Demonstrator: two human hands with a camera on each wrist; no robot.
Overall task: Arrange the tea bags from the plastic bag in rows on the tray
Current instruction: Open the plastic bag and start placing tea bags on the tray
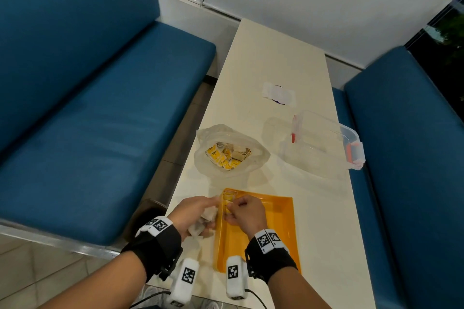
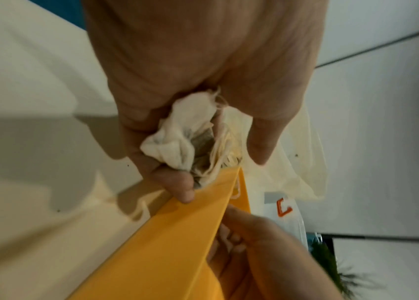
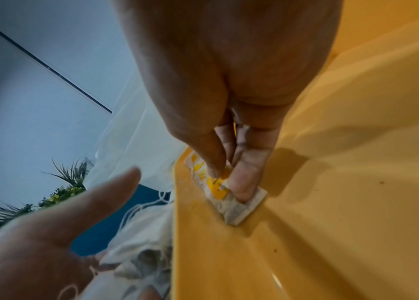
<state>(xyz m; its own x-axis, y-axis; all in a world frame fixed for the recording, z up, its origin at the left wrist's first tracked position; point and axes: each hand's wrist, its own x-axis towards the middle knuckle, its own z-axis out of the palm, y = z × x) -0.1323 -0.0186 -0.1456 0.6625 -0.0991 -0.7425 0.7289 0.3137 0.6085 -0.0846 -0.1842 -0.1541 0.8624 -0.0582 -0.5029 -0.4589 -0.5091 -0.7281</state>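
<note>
Right hand (image 1: 247,212) is down inside the orange tray (image 1: 283,228), thumb and fingers pinching a tea bag (image 3: 229,194) with a yellow tag, pressing it flat against the tray floor just beside the left wall. Left hand (image 1: 193,211) sits right outside that wall, fingers curled round a crumpled bunch of tea bags (image 2: 185,138), index finger stretched out. Beyond the tray on the cream counter (image 1: 276,57), the plastic bag (image 1: 226,150) lies open with more yellow-tagged tea bags inside. A clear lidded box (image 1: 324,143) with orange clips stands to its right.
</note>
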